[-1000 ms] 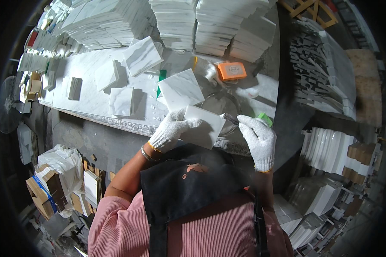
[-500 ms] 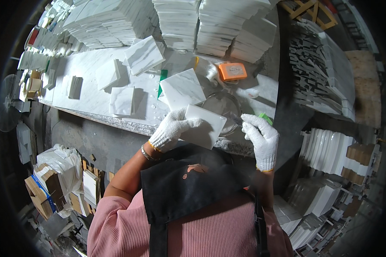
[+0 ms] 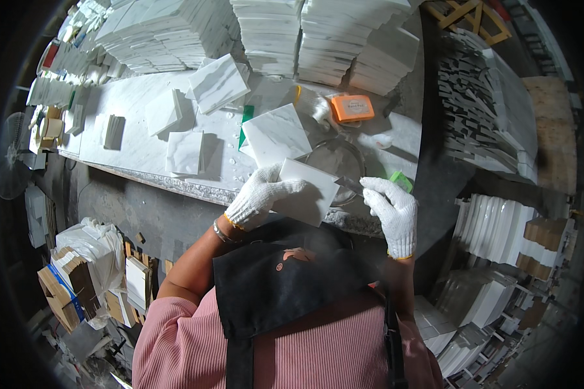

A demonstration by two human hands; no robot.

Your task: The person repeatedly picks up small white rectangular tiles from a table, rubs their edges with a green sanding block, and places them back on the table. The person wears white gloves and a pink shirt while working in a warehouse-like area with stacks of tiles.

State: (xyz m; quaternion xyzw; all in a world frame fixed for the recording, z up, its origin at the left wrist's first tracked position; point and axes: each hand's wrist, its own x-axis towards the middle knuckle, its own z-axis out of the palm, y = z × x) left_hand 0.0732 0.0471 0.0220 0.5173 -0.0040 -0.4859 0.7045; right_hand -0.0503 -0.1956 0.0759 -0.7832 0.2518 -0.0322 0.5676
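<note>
My left hand point(image 3: 259, 198), in a white knitted glove, grips a square white tile point(image 3: 307, 194) by its left side and holds it tilted in front of my apron. In my gloved right hand point(image 3: 392, 211) is a thin grey scraper blade point(image 3: 349, 185), pinched between thumb and fingers; its tip meets the tile's upper right edge. Most of its handle is hidden by the glove. Just beyond the held tile, a grey-veined marble tile point(image 3: 276, 136) lies on the bench. A round clear dish or bowl point(image 3: 337, 159) sits partly behind the held tile.
An orange box-shaped pad point(image 3: 352, 108) and a bright green block point(image 3: 402, 181) lie on the marble-topped bench point(image 3: 110, 159). Tall tile stacks point(image 3: 269, 39) line its far side. Loose tiles point(image 3: 185, 154) stand at the left. More tile stacks point(image 3: 493, 223) stand to the right.
My right hand has moved slightly left and down, bringing the scraper blade onto the held tile's edge. My left hand and the tile have barely moved.
</note>
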